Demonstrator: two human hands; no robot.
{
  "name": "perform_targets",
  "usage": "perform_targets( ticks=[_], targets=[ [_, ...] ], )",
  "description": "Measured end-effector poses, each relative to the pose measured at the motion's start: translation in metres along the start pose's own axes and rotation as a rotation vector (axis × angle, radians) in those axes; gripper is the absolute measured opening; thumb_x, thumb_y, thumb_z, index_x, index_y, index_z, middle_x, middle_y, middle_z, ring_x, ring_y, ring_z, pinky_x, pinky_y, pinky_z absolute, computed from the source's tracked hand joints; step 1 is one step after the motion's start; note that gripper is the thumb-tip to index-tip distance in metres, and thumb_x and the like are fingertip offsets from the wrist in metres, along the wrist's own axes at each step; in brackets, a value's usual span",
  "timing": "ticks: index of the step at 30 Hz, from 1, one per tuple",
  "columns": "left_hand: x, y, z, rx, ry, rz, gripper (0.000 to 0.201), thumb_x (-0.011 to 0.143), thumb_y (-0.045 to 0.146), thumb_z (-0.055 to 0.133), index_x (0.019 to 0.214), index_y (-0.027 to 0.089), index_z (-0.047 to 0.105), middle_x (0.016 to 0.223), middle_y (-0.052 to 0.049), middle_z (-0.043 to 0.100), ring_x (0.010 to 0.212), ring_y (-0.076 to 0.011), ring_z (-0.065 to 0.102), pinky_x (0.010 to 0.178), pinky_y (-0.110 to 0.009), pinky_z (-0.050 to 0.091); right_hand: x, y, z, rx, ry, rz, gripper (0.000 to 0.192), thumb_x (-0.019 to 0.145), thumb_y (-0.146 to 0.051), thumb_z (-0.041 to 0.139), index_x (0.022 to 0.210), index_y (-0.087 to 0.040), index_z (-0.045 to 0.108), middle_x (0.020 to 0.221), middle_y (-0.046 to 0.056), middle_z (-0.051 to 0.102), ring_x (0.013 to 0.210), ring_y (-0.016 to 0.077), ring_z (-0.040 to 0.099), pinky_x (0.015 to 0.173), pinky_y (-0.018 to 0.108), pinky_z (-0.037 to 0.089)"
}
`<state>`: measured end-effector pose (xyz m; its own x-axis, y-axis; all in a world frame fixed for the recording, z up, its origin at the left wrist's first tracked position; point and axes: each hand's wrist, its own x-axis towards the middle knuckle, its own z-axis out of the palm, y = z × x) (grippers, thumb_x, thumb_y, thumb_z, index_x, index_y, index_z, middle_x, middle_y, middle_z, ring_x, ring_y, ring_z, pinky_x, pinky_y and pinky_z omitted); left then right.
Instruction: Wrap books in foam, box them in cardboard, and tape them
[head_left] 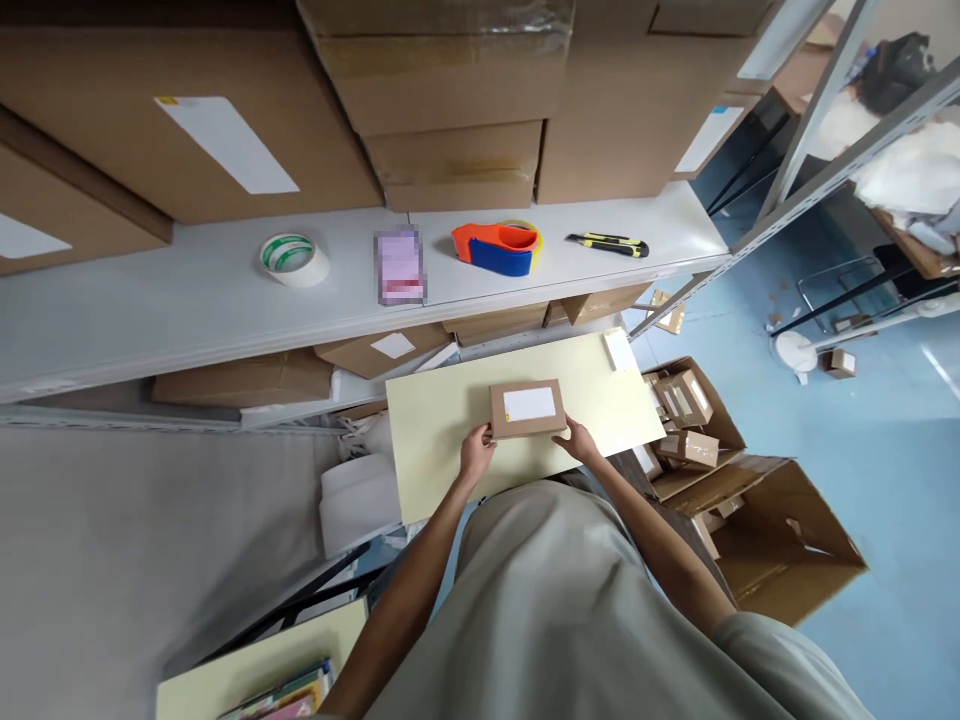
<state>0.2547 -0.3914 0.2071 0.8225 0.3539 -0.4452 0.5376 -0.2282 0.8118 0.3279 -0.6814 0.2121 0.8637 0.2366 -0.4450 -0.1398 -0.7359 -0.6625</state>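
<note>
A small brown box (527,408) with a white label on top sits on a pale yellow board (450,450), close to the edge nearest the person. The left hand (477,452) holds the box at its near left corner, fingers curled onto the side. The right hand (579,440) holds the near right corner the same way. Both hands are closed on the box, one at each end.

The box is so close to the board's near edge that a small pull toward the body could slide it off — then it would drop into the person's lap or onto the floor. The hands grip only the corners, so if one lets go first the box could spin or tip.

To the right and lower down stands an open carton (780,540) with more small boxes (686,420) in it. It is near the right elbow, so a wide swing could bump it and spill them.

On the white shelf (187,300) above lie a roll of tape (294,259), an orange and blue tape dispenser (497,248) and a yellow utility knife (607,243). The knife is well apart from the hands, but a fast reach up there could meet its tip — I cannot tell if the blade is out.
</note>
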Motion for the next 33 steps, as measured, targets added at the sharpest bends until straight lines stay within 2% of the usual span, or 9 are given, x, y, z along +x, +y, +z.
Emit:
perform_targets(
  ticks=[2, 6, 10, 14, 19, 22, 26, 30, 33],
  targets=[
    [-0.003, -0.005, 0.005, 0.029, -0.013, -0.039, 0.058, 0.076, -0.008, 0.077, 0.13, 0.014, 0.079, 0.126, -0.016, 0.085, 0.101, -0.0269, 0.085, 0.103, -0.045, 0.07, 0.002, 0.009, 0.003, -0.007, -0.028, 0.088, 0.093, 0.083, -0.021, 0.085, 0.172, -0.024, 0.057, 0.146, 0.015, 0.081, 0.141, 0.0423, 0.074, 0.119, 0.056, 0.06],
    [-0.01, -0.008, 0.005, 0.053, -0.006, -0.063, 0.069, 0.076, -0.004, 0.083, 0.142, 0.014, 0.074, 0.148, -0.023, 0.078, 0.122, -0.0328, 0.083, 0.107, -0.046, 0.069, -0.001, 0.017, 0.009, 0.14, 0.069, 0.126, 0.097, 0.082, -0.024, 0.086, 0.174, -0.021, 0.055, 0.159, 0.017, 0.074, 0.146, 0.0411, 0.071, 0.122, 0.059, 0.059],
    [-0.013, -0.001, 0.009, 0.004, -0.07, -0.03, 0.047, 0.081, 0.012, 0.087, 0.127, 0.016, 0.079, 0.127, -0.015, 0.086, 0.125, -0.0338, 0.083, 0.11, -0.047, 0.067, -0.015, 0.014, 0.004, 0.344, 0.072, 0.057, 0.083, 0.084, -0.038, 0.089, 0.164, -0.03, 0.067, 0.155, 0.008, 0.078, 0.138, 0.0373, 0.075, 0.121, 0.061, 0.059],
    [-0.012, 0.019, 0.035, -0.14, -0.164, 0.026, 0.041, 0.089, 0.035, 0.088, 0.123, 0.015, 0.078, 0.119, -0.016, 0.087, 0.119, -0.0343, 0.084, 0.11, -0.051, 0.068, -0.04, 0.022, -0.022, 0.493, 0.222, 0.028, 0.079, 0.088, -0.061, 0.086, 0.159, -0.028, 0.072, 0.159, 0.01, 0.075, 0.147, 0.0381, 0.067, 0.121, 0.058, 0.059],
    [-0.014, 0.059, 0.095, -0.127, -0.323, 0.147, 0.056, 0.091, 0.052, 0.088, 0.132, 0.015, 0.076, 0.131, -0.019, 0.08, 0.125, -0.0345, 0.08, 0.109, -0.051, 0.069, -0.087, 0.053, -0.069, 0.507, 0.459, 0.099, 0.081, 0.092, -0.079, 0.076, 0.15, -0.023, 0.078, 0.158, 0.015, 0.072, 0.141, 0.0378, 0.069, 0.117, 0.054, 0.061],
    [-0.023, 0.085, 0.133, -0.044, -0.379, 0.276, 0.064, 0.093, 0.057, 0.086, 0.141, 0.017, 0.072, 0.14, -0.02, 0.073, 0.128, -0.0331, 0.077, 0.104, -0.048, 0.071, -0.114, 0.076, -0.094, 0.55, 0.559, 0.178, 0.077, 0.094, -0.084, 0.07, 0.139, -0.021, 0.08, 0.144, 0.015, 0.078, 0.131, 0.0357, 0.072, 0.109, 0.05, 0.064],
    [-0.039, 0.126, 0.185, -0.004, -0.458, 0.444, 0.067, 0.102, 0.056, 0.079, 0.155, 0.019, 0.064, 0.144, -0.018, 0.069, 0.133, -0.0316, 0.075, 0.104, -0.045, 0.072, -0.132, 0.112, -0.13, 0.549, 0.693, 0.289, 0.074, 0.095, -0.09, 0.063, 0.112, -0.02, 0.079, 0.119, 0.013, 0.08, 0.112, 0.0303, 0.072, 0.098, 0.042, 0.063],
    [-0.056, 0.169, 0.254, 0.067, -0.556, 0.548, 0.058, 0.107, 0.05, 0.073, 0.158, 0.022, 0.064, 0.149, -0.016, 0.065, 0.141, -0.0305, 0.07, 0.111, -0.044, 0.07, -0.131, 0.166, -0.171, 0.539, 0.801, 0.434, 0.077, 0.101, -0.092, 0.048, 0.094, -0.019, 0.072, 0.1, 0.01, 0.075, 0.099, 0.0264, 0.067, 0.094, 0.039, 0.059],
    [-0.069, 0.193, 0.319, 0.134, -0.643, 0.526, 0.057, 0.11, 0.044, 0.069, 0.163, 0.025, 0.06, 0.154, -0.016, 0.062, 0.143, -0.0291, 0.068, 0.115, -0.043, 0.068, -0.128, 0.221, -0.197, 0.602, 0.849, 0.57, 0.083, 0.104, -0.091, 0.038, 0.108, -0.016, 0.076, 0.11, 0.013, 0.078, 0.107, 0.0286, 0.069, 0.099, 0.041, 0.059]
  ],
)
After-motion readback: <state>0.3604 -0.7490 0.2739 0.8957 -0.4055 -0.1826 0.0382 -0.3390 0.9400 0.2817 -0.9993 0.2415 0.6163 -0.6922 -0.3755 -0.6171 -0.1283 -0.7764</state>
